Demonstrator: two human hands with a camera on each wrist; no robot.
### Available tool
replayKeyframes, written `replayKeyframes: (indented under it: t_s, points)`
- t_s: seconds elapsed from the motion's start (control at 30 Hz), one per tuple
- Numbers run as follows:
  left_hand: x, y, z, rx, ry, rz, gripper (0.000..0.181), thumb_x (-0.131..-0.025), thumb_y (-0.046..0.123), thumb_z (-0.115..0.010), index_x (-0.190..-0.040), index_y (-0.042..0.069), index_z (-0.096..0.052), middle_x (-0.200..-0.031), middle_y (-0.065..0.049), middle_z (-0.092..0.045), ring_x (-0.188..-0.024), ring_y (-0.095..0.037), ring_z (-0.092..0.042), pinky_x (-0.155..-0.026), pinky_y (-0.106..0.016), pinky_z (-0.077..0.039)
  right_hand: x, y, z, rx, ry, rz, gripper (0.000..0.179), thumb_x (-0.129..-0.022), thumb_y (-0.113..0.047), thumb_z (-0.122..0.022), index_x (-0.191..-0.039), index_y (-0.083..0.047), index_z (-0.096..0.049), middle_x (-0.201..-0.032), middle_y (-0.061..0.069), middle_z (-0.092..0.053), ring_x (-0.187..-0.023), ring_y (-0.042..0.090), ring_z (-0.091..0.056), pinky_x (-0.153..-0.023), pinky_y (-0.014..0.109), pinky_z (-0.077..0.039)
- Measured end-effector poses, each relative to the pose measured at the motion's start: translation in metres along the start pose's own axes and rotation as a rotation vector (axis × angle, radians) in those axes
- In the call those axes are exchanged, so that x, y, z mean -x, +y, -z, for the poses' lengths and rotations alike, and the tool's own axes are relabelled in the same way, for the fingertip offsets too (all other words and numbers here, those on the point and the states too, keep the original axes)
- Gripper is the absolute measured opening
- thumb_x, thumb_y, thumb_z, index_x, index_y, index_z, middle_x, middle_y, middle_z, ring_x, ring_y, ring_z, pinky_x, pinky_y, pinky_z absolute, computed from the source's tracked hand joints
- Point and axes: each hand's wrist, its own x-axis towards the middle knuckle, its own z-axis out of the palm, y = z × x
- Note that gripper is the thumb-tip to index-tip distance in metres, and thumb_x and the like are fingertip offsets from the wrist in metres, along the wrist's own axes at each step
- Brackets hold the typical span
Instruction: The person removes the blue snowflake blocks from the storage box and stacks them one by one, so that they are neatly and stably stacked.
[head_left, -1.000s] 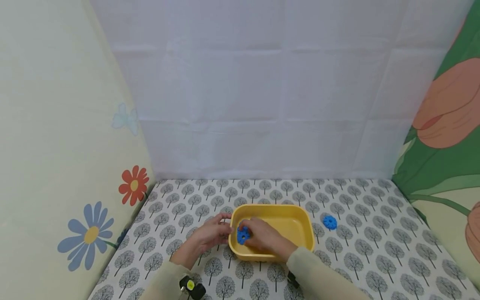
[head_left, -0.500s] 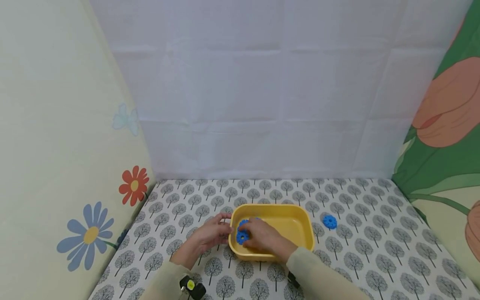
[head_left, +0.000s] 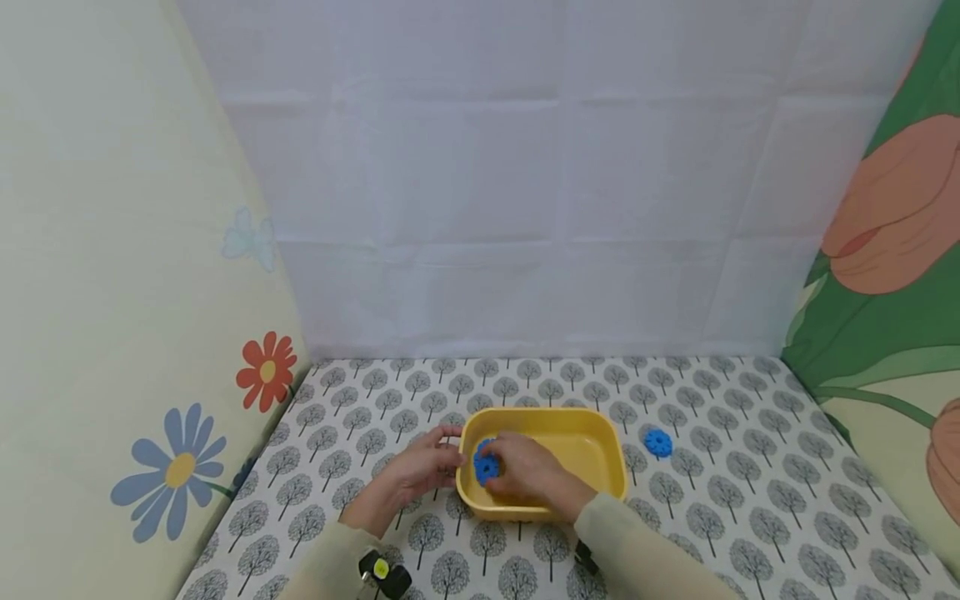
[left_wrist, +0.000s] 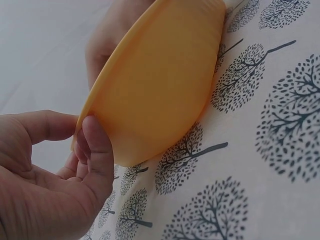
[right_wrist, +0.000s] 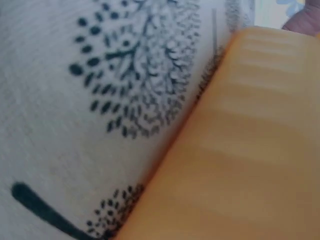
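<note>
the left hand (head_left: 422,467) pinches the left end of a yellow bin (head_left: 588,458), which stands upright on a table covered in tree-print cloth (head_left: 750,508); in the left wrist view one digit meets the rim while another lies against the outside of the wall. the right hand (head_left: 531,468) reaches down into the bin from the near right, its fingers curled around a blue piece (head_left: 486,468) in the left part of the bin, close to the end that the left hand holds. the piece is notched round its edge, and the right hand covers some of the blue, so i cannot tell whether more than one piece lies there. a second blue piece (head_left: 658,443), round and notched too, lies flat on the cloth to the right of the bin, apart from it and from both hands. the right wrist view shows mostly the ridged outer wall of the bin against the cloth. both arms wear pale sleeves (head_left: 652,554), and a dark strapped device (head_left: 384,575) with a yellow-green dot sits at the left wrist. behind the table hangs a creased white sheet (head_left: 480,208); a pale panel at the left bears a red flower (head_left: 267,372) and a blue flower (head_left: 180,471).
</note>
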Motion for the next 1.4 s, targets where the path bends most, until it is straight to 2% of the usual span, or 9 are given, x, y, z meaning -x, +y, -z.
replayKeyframes:
  t_s: [0.17,0.3,0.4,0.6,0.8,0.93,1.23,1.4]
  points:
    - [-0.001,0.001,0.000,0.010,0.009,0.003,0.055,-0.093,0.002,-0.060,-0.143,-0.001,-0.038,-0.103,-0.014,-0.063,-0.085,-0.021,-0.061,-0.070,-0.032,-0.055,0.005,0.005,0.009,-0.077,0.031,-0.014,0.041,-0.081,-0.031,-0.084,-0.118,-0.020,-0.071,-0.103,-0.009,-0.061,-0.090,0.008,-0.056,-0.086,0.030,-0.052]
    - [0.000,0.001,0.000,0.018,0.009,0.004,0.056,-0.092,0.002,-0.061,-0.143,-0.001,-0.038,-0.103,-0.015,-0.062,-0.085,-0.022,-0.061,-0.070,-0.032,-0.055,0.011,0.010,0.018,-0.124,0.055,-0.008,0.046,-0.081,-0.029,-0.084,-0.123,-0.017,-0.069,-0.114,-0.003,-0.064,-0.101,0.014,-0.059,-0.093,0.037,-0.052]
    - [0.000,0.001,-0.001,0.019,0.006,0.001,0.055,-0.092,0.001,-0.060,-0.143,-0.001,-0.038,-0.103,-0.016,-0.062,-0.084,-0.022,-0.061,-0.070,-0.032,-0.055,0.016,0.015,0.024,-0.164,0.075,-0.018,0.049,-0.081,-0.028,-0.084,-0.125,-0.015,-0.068,-0.116,-0.001,-0.065,-0.103,0.016,-0.060,-0.095,0.040,-0.052]
    - [-0.001,-0.001,-0.002,0.024,0.009,-0.007,0.055,-0.092,0.000,-0.060,-0.142,-0.001,-0.038,-0.103,-0.015,-0.061,-0.083,-0.021,-0.060,-0.069,-0.032,-0.055,0.025,0.025,0.033,-0.215,0.118,-0.011,0.044,-0.082,-0.024,-0.083,-0.122,-0.013,-0.067,-0.104,-0.004,-0.062,-0.096,0.018,-0.059,-0.087,0.037,-0.052]
    - [-0.002,-0.003,-0.002,0.021,0.017,-0.008,0.054,-0.094,0.001,-0.060,-0.143,-0.001,-0.037,-0.104,-0.015,-0.061,-0.083,-0.021,-0.061,-0.069,-0.032,-0.056,0.035,0.035,0.042,-0.255,0.147,-0.007,0.043,-0.085,-0.021,-0.080,-0.125,-0.010,-0.066,-0.102,-0.001,-0.060,-0.085,0.014,-0.053,-0.073,0.028,-0.049]
    - [-0.002,-0.002,-0.001,0.022,0.014,-0.009,0.054,-0.094,0.001,-0.060,-0.143,-0.001,-0.037,-0.104,-0.015,-0.061,-0.083,-0.021,-0.061,-0.069,-0.032,-0.056,0.040,0.043,0.047,-0.275,0.175,0.000,0.042,-0.088,-0.018,-0.078,-0.126,-0.007,-0.065,-0.101,0.002,-0.056,-0.081,0.014,-0.050,-0.068,0.025,-0.046]
    - [-0.002,-0.001,-0.002,0.033,0.016,-0.002,0.054,-0.093,0.001,-0.060,-0.142,-0.001,-0.038,-0.104,-0.015,-0.060,-0.082,-0.021,-0.060,-0.069,-0.032,-0.055,0.053,0.058,0.059,-0.220,0.279,0.006,0.036,-0.087,-0.019,-0.079,-0.121,-0.010,-0.069,-0.092,-0.004,-0.055,-0.070,0.010,-0.048,-0.060,0.024,-0.044]
    - [-0.002,-0.002,-0.002,0.034,0.017,-0.001,0.054,-0.093,0.001,-0.060,-0.143,0.000,-0.038,-0.104,-0.015,-0.060,-0.082,-0.021,-0.061,-0.069,-0.032,-0.055,0.060,0.068,0.066,-0.211,0.297,-0.021,0.039,-0.087,-0.019,-0.079,-0.123,-0.008,-0.069,-0.092,-0.004,-0.056,-0.072,0.010,-0.048,-0.061,0.023,-0.044]
